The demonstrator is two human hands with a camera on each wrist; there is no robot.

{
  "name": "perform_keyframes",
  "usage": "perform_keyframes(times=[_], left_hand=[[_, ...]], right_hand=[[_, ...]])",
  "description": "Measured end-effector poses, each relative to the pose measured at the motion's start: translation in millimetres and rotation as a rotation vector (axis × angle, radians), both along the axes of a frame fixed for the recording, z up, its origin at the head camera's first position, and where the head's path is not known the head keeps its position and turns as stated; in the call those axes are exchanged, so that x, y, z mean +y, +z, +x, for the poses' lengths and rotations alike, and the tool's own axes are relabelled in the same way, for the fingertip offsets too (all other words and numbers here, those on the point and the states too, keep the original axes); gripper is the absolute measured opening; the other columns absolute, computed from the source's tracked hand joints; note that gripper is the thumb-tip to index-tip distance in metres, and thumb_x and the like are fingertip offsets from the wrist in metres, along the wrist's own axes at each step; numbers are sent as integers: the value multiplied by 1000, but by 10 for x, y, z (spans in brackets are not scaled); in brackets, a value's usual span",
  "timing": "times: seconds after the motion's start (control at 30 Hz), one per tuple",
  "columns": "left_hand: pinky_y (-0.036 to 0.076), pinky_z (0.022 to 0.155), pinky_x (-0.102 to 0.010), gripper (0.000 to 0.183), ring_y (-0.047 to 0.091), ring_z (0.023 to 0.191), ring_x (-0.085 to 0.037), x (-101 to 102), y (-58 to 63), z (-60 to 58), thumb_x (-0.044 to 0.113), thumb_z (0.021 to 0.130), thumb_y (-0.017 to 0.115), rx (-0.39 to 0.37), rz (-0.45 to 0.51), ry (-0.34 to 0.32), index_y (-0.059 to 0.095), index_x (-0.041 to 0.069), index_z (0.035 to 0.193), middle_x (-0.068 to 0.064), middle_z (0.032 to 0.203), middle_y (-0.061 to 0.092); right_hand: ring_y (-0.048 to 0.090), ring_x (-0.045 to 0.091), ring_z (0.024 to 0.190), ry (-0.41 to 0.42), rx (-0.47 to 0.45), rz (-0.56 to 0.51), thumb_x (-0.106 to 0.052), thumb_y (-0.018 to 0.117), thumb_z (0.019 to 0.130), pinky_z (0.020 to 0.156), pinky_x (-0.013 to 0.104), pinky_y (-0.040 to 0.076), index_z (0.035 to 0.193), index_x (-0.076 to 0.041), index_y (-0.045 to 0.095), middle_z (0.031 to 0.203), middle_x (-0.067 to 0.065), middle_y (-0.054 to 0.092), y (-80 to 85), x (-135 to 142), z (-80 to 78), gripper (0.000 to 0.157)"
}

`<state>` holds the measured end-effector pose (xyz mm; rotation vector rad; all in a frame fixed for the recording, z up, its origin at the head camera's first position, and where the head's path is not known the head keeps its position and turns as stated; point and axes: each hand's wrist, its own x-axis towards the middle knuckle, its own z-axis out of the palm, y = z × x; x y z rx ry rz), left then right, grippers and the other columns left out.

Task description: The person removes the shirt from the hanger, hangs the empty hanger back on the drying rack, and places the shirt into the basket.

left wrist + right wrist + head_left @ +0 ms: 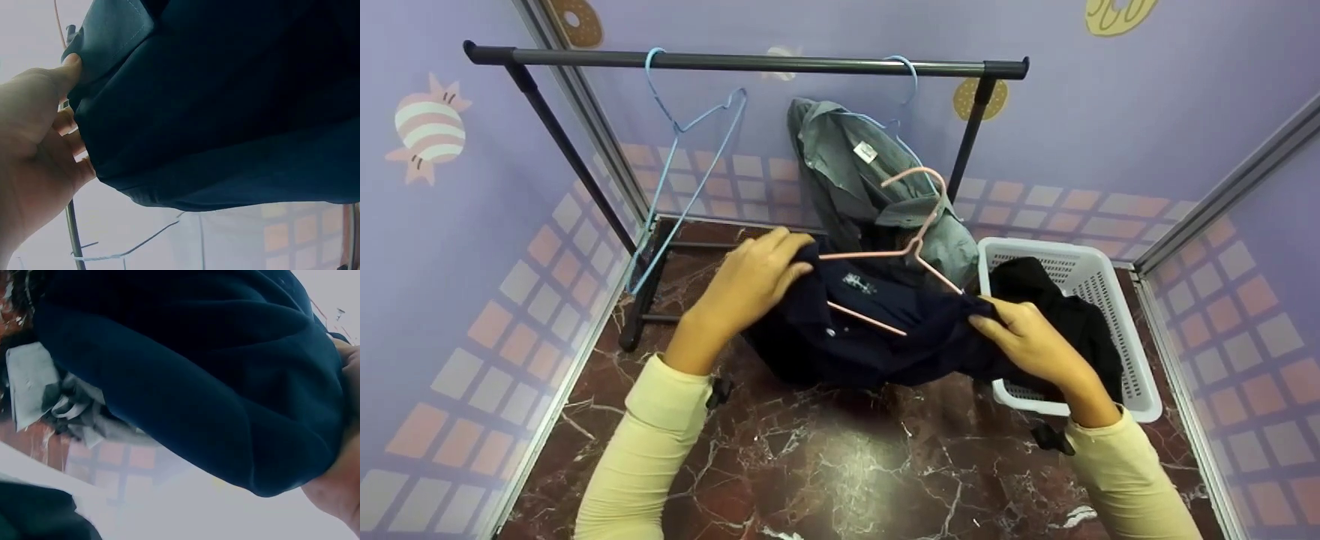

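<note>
A dark navy collared shirt (855, 352) is stretched between both hands, with a pink hanger (916, 246) partly inside its neck opening and the hook standing up. My left hand (754, 274) pinches the shirt's left shoulder between thumb and fingers; in the left wrist view the thumb lies on the navy cloth (185, 112). At the other shoulder my right hand (1027, 341) grips the fabric close to the hanger's right arm. In the right wrist view the navy cloth (185, 388) covers most of the fingers.
Behind, a black rack (780, 61) carries a bare blue hanger (679, 131) and a grey-green shirt (840, 165) on another blue hanger. A white basket (1132, 360) with dark clothes (1057, 307) stands on the right of the marbled floor (840, 480). Patterned walls stand on both sides.
</note>
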<state>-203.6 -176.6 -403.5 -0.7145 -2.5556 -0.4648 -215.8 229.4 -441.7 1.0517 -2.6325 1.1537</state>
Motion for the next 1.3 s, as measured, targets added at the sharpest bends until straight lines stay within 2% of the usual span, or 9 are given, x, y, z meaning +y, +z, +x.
perform_keyframes(times=[0.1,0.43,0.63,0.77,0.93,1.3], left_hand=[[59,80,-51,37,69,87,-37,40,-101,51,27,103,64,1,13,-7,65,4,131,-14,111,70],[61,90,-45,30,73,98,-32,202,-467,122,19,102,64,-45,91,-68,67,1,125,-13,111,72],[62,86,-41,22,73,92,-29,268,-693,169,14,101,65,-49,136,-90,68,0,118,-11,107,72],[62,84,-41,20,73,91,-29,299,-818,201,14,101,65,-51,156,-80,68,1,116,-10,106,71],[62,84,-39,19,72,91,-27,315,-914,235,15,102,65,-61,182,-75,68,1,114,-10,105,70],[61,82,-40,19,73,90,-26,342,-967,271,16,101,67,-23,241,-60,71,1,112,-10,101,72]], right_hand=[[59,7,79,7,-18,17,-7,67,99,72,16,48,104,-11,74,88,-4,69,-53,72,-6,9],[61,7,81,-20,-56,93,-12,68,100,74,19,51,105,-14,74,91,-5,71,-324,267,-91,8],[61,6,78,-21,18,120,-13,71,98,71,27,54,103,-15,73,87,-8,70,-437,318,-112,6],[58,6,72,-3,75,114,-12,72,96,66,26,51,101,-12,72,82,-7,67,-504,339,-107,4],[63,4,76,13,108,99,-6,73,94,68,20,52,103,-11,74,85,-3,73,-588,355,-113,9],[63,4,77,10,120,91,-3,73,93,67,25,54,102,-11,75,86,-4,74,-629,346,-123,12]])
